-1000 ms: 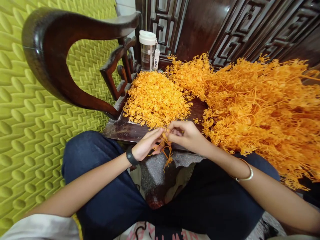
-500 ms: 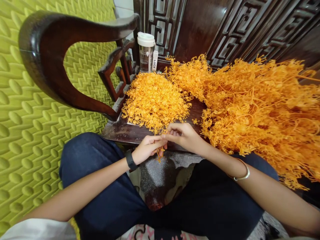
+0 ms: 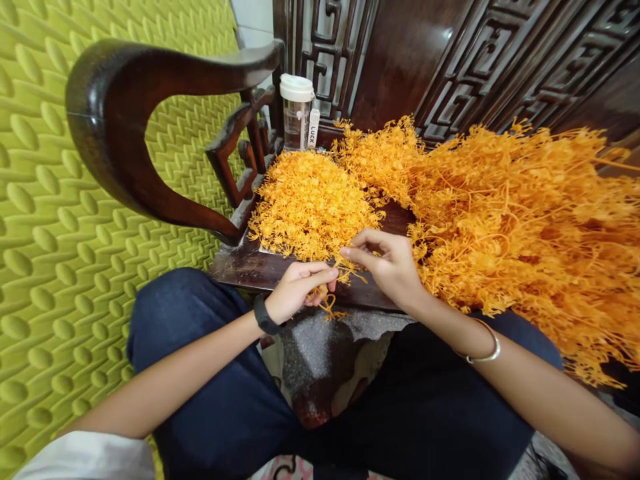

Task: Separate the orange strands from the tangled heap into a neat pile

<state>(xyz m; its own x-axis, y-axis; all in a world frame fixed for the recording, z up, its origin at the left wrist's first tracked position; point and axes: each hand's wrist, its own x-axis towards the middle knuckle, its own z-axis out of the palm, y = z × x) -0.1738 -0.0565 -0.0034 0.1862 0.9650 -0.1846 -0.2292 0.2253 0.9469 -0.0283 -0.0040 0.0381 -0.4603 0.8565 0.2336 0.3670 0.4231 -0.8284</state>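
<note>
My left hand (image 3: pixel 305 288) pinches a thin orange dried-flower sprig (image 3: pixel 329 305) between thumb and fingers, and its curled stems hang below the fingertips. Just to the right and slightly higher, my right hand (image 3: pixel 387 265) has thumb and forefinger closed at the sprig's upper end; the exact grip is too small to see clearly. Both hands are over the front edge of a dark wooden seat (image 3: pixel 240 267). Directly behind them spreads a heap of loose orange flower heads (image 3: pixel 315 203), lying on something pale whose edge peeks out in front.
A large bundle of orange dried-flower stems (image 3: pixel 520 213) fills the right side. Behind the heap stands a clear cup with a white lid (image 3: pixel 297 110) and a "LUCK" tag. A curved wooden armrest (image 3: pixel 95 133) rises at left before a green textured surface (image 3: pixel 35 267).
My right hand has drawn back to the right, opening a gap between the hands. More of the sprig now shows beside my left fingers. The view has shifted slightly.
</note>
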